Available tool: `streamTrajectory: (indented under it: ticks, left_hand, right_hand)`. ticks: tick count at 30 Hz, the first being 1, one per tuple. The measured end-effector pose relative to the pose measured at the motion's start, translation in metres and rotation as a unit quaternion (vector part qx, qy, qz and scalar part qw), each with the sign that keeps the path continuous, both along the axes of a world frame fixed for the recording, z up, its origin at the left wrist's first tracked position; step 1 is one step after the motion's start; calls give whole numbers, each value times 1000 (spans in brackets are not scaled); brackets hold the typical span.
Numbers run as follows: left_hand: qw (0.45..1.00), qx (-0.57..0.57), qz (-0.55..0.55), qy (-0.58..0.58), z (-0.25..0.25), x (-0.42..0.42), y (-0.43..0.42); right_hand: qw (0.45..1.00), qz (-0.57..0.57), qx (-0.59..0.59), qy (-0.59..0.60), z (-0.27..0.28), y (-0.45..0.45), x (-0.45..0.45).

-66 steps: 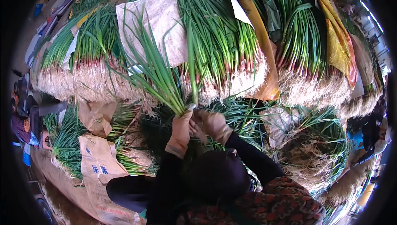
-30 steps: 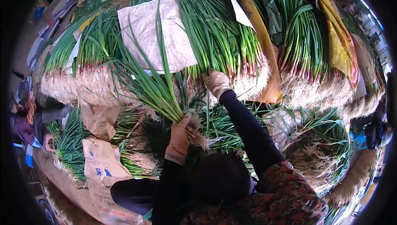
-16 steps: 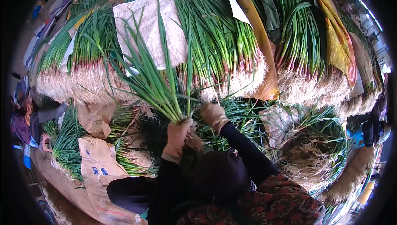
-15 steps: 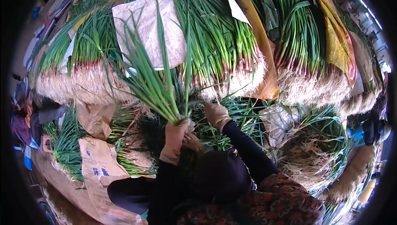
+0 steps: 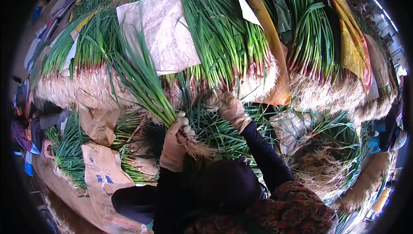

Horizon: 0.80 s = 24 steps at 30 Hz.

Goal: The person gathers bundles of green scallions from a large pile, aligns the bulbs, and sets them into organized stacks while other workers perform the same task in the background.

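My gloved left hand is wrapped round a bunch of green onions. Their long leaves slant up and to the left, while white bulbs and pale roots show beside the fingers. My right hand, also gloved, is at the root edge of the large onion pile. Its fingers are blurred, and whether they grip anything is unclear. A whitish woven sheet lies across the pile, above the held bunch.
More onions with roots lie at the right, beside a yellow sack. A printed brown sack is at the lower left. Root trimmings and leaves are heaped at the lower right. Partly visible people are at both sides.
My left hand has moved slightly left and down, with the bunch tilting left and its bulbs now exposed. My right hand has moved up and right, to the pile's root edge.
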<state>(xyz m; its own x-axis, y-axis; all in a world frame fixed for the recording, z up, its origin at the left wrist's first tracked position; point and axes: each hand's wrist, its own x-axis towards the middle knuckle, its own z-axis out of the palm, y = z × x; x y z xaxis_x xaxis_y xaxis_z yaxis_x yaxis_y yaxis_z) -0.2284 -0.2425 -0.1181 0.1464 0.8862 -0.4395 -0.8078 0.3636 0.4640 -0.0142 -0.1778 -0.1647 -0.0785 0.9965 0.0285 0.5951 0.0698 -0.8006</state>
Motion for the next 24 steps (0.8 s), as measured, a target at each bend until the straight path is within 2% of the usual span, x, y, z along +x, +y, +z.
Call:
streamTrajectory:
  ticks: [2,3,5,6,7,8,9,10,11,12,13,14,15,16,17,19,21,23,24]
  left_hand:
    - [998,0,-41,-46,-17,2,3]
    - [996,2,-62,-70,-22,2,5]
    - [998,-22,-57,-3,-11,10,6]
    - [998,-36,-51,17,-5,13,5]
    - [997,-50,-43,37,-4,14,4]
    - [998,-39,-43,22,-9,10,2]
    - [997,-30,-42,49,-12,7,-1]
    - [996,-20,-41,75,-15,5,-2]
    - [994,-10,-40,100,-18,4,-3]
    - [994,-17,-39,102,-26,2,-5]
    - [994,-23,-40,103,-37,0,-6]
    - [993,-27,-42,105,-45,0,-6]
    - [993,-36,-37,105,-48,2,-5]
    - [993,-45,-31,107,-50,3,-6]
    - [992,-53,-23,109,-50,2,-6]
    - [992,-49,-34,115,-45,-1,-8]
    - [992,-40,-37,114,-43,-2,-7]
    - [992,-37,-41,110,-48,-4,-11]
    - [992,-37,-45,111,-51,-6,-12]
  right_hand:
    - [989,-38,8,144,17,25,-11]
    - [999,-46,26,14,16,40,-11]
    - [968,-42,-163,-186,37,67,-30]
    - [963,-44,-149,-218,31,76,-36]
    - [958,-8,-93,-272,5,87,-36]
    - [957,61,-25,-284,4,84,-38]
    - [927,153,30,-340,2,76,-35]
    - [886,236,97,-386,15,65,-35]
    - [802,339,145,-470,50,38,-38]
    - [839,389,206,-320,16,18,-31]
    - [853,424,260,-160,-31,1,-22]
    - [931,349,-6,104,-66,-11,-15]
    - [924,262,-176,216,-67,-13,-10]
    - [880,126,-311,337,-67,-14,-5]
    - [873,44,-309,375,-32,-7,-3]
    - [871,-24,-220,440,-16,20,5]
    - [922,-116,-109,353,-59,53,11]
    - [971,-95,2,221,-122,86,18]
    - [974,-41,-49,216,-151,96,22]
